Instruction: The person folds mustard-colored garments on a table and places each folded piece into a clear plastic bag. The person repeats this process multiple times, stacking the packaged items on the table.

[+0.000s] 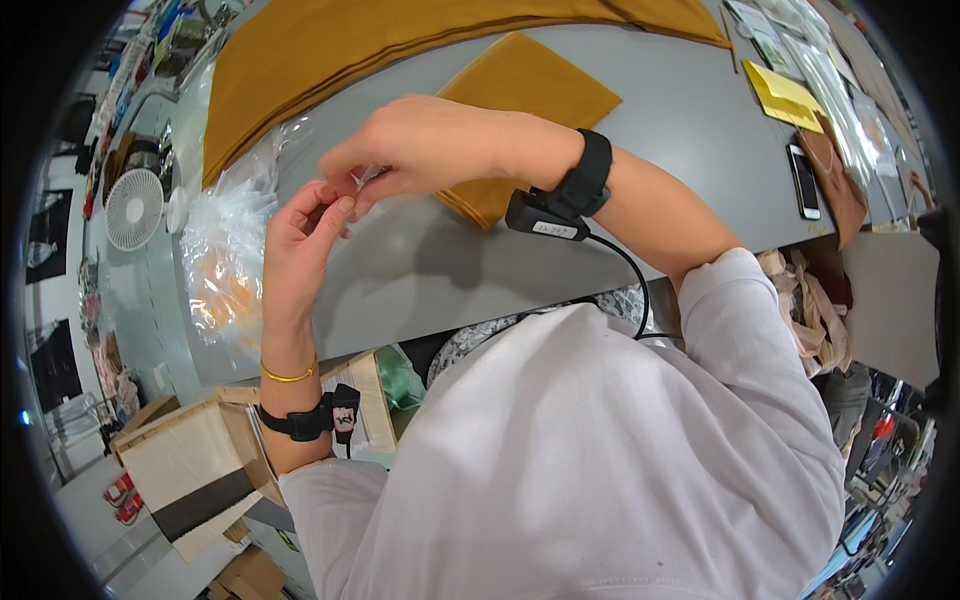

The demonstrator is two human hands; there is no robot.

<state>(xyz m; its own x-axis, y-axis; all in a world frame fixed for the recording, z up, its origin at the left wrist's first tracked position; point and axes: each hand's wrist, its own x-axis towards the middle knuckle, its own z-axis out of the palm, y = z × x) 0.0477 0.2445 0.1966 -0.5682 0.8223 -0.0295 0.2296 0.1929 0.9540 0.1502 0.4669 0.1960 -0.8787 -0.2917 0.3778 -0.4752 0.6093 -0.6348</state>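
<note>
Head view. My left hand [305, 225] and right hand [420, 145] meet above the grey tabletop [640, 130], fingertips pinched together on a small clear scrap [366, 176]; I judge it light, flimsy, slippery, best held at its edge. Crinkled plastic bags [225, 250] lie left; a folded mustard cloth [525, 85], soft and matte, lies behind.

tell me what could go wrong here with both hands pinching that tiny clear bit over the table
The small clear piece is pinched only at the fingertips of the left hand and right hand, so it could slip and be hard to spot on the grey table. The right wrist's cable might drag the folded mustard cloth.
</note>
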